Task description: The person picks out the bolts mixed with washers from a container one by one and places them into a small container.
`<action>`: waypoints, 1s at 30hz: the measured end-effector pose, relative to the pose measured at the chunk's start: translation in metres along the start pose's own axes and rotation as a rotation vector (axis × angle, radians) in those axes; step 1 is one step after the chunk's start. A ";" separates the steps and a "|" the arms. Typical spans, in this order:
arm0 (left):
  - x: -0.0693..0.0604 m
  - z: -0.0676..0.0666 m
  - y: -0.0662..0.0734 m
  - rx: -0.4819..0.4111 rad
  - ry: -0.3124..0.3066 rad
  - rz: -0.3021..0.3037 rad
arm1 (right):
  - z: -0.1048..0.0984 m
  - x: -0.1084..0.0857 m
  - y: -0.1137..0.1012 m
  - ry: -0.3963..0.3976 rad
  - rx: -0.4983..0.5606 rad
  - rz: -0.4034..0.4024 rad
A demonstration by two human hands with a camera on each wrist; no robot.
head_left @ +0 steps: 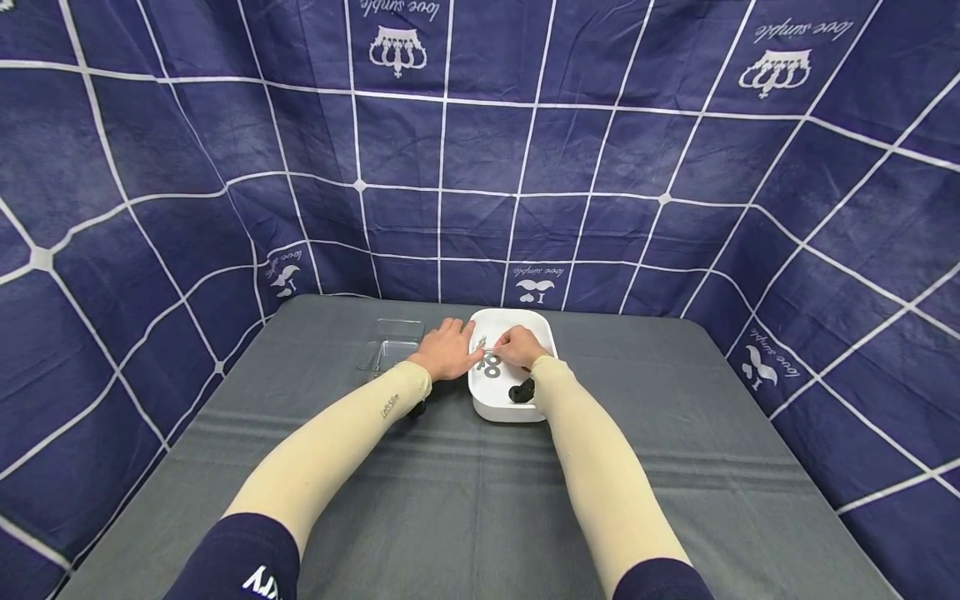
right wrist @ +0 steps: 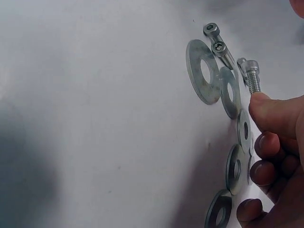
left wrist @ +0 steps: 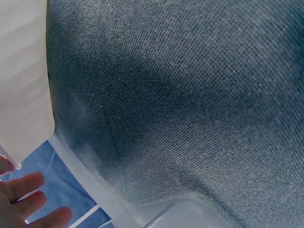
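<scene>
My right hand (head_left: 519, 345) is over the white tray (head_left: 510, 413) and pinches a socket-head screw (right wrist: 253, 76) between thumb and finger, its knurled head pointing up. Below it in the right wrist view, several flat steel washers (right wrist: 194, 71) of different sizes lie on the tray's floor. More socket-head screws (right wrist: 228, 59) lie next to them. My left hand (head_left: 446, 348) is at the tray's left rim with its fingers extended. In the left wrist view, its fingertips (left wrist: 29, 183) show near the tray's pale side wall (left wrist: 23, 71).
A transparent plastic container (head_left: 393, 352) stands left of the tray, partly behind the left hand. A black object (head_left: 519, 392) shows beside the right wrist; its kind is unclear. Grey cloth (head_left: 480, 500) covers the table, and a blue checked curtain (head_left: 480, 150) hangs around it.
</scene>
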State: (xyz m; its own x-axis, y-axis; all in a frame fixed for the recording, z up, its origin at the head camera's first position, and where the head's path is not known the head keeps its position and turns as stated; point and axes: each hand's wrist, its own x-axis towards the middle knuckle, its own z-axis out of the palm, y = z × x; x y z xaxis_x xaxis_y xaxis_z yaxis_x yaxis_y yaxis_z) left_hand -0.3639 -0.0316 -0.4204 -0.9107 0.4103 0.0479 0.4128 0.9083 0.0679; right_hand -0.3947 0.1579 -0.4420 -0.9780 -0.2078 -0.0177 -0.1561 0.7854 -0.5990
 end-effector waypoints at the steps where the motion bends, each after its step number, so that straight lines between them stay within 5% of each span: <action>1: 0.000 0.000 0.000 0.003 0.002 0.001 | -0.001 0.000 -0.001 -0.003 0.007 0.005; 7: -0.004 -0.005 0.000 0.005 0.023 0.006 | -0.009 0.000 -0.004 -0.015 0.037 0.035; 19: -0.003 -0.008 -0.005 0.007 0.035 0.005 | -0.025 -0.003 -0.014 0.046 -0.018 -0.073; 30: -0.007 -0.015 -0.021 0.015 0.060 -0.034 | -0.034 0.002 -0.022 0.044 0.041 -0.106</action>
State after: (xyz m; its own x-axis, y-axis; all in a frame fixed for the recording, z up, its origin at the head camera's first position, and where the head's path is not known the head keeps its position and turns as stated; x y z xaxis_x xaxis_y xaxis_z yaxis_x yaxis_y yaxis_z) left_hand -0.3656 -0.0545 -0.4073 -0.9215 0.3737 0.1055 0.3807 0.9230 0.0553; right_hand -0.3976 0.1596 -0.4015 -0.9617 -0.2615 0.0820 -0.2536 0.7360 -0.6277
